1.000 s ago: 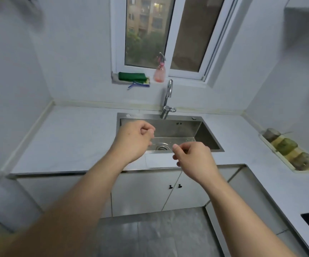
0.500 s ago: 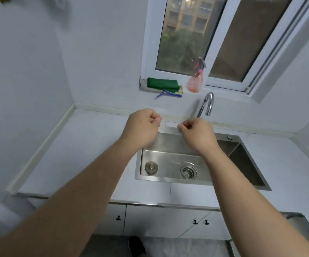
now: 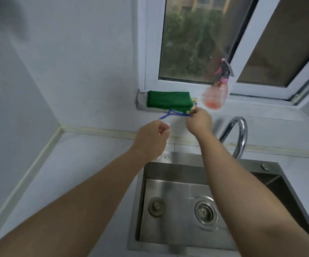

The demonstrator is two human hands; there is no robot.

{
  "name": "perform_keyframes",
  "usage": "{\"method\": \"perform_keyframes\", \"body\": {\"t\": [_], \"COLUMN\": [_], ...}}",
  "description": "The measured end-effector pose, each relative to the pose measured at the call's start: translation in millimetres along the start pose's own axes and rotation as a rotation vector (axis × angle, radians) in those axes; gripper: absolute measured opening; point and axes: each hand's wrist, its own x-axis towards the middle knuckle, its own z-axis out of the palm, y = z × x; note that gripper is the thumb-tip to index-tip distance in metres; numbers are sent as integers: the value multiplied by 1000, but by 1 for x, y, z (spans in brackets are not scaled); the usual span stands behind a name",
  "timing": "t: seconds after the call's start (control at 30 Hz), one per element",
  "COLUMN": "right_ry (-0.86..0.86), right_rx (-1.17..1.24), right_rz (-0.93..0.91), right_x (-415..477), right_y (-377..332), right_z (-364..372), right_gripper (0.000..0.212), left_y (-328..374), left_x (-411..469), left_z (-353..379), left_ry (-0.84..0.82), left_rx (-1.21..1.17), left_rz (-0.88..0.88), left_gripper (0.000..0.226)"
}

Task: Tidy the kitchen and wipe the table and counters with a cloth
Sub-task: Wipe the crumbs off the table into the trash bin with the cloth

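- green cloth [image 3: 168, 101]: folded, lying flat at the left end of the windowsill [image 3: 252, 106], up against the window frame [image 3: 142, 52].
- grey rag [image 3: 140, 103]: sticks out from under the cloth's left end, at the sill corner.
- blue cord [image 3: 170, 114]: hangs off the sill edge just below the cloth. Its left tail dangles free down the wall and its right end runs to the right hand.
- right hand [image 3: 199, 121]: raised to the sill edge, thumb and fingers pinched together on the right end of the blue cord. It is not touching the green cloth itself.
- left hand [image 3: 152, 139]: lower and to the left, in front of the wall, fingers curled into a loose fist around nothing.
- pink spray bottle [image 3: 215, 96]: stands on the sill just right of the cloth, directly above the right hand. Tight spot.
- small yellowish patterned item [image 3: 194, 101]: wedged between cloth and bottle, too small to identify.
- faucet [image 3: 241, 133]: arches up just right of the right forearm, close to it.
- sink [image 3: 170, 193]: below both arms, with a strainer [image 3: 205, 213] and a plug [image 3: 156, 206] in the basin. The right forearm crosses over it.
- counter [image 3: 72, 173]: runs left of the sink to the corner.
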Motion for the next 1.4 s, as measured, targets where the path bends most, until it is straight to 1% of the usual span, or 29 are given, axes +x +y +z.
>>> {"method": "perform_keyframes", "body": {"t": [0.13,0.23,0.27,0.4,0.57,0.63,0.73,0.83,0.93,1.03,1.17,1.23,1.33,1.4], "right_ry": [11,18,16,-5,39,55,28,47,107,190,327,387,425,422], "right_rx": [4,-115,-160,-318,-407,-390,-322,-263,-204,-126,-42,4,49,50], "right_rz": [-8,-42,-65,-82,-82,-67,-34,-85,-184,-321,-501,-568,-664,-726], "right_x": [47,67,71,89,102,106,108,110,108,103,77,56,19,-5], "right_y": [-1,1,2,4,2,-2,-9,-18,-38,-59,-80,-88,-98,-104], "right_z": [21,35,38,47,51,50,43,34,18,-3,-28,-40,-53,-60], "right_gripper": [45,62,63,55,42,39,39,34,30,27,25,24,23,22], "left_y": [-6,-11,-12,-18,-23,-25,-27,-25,-22,-15,-6,-6,-4,-3], "left_x": [29,42,44,51,55,57,59,60,62,62,58,53,36,22], "left_z": [12,17,17,19,19,18,17,15,12,6,-5,-11,-25,-35], "left_ry": [-12,0,1,4,24,36,39,38,59,73,145,195,231,209], "left_rx": [-21,-33,-41,-71,-95,-106,-106,-117,-158,-195,-253,-285,-318,-302], "left_rz": [-3,-27,-34,-66,-95,-105,-110,-118,-140,-144,-155,-163,-200,-194], "left_gripper": [18,15,15,15,16,16,17,18,17,16,16,26,65,91]}}
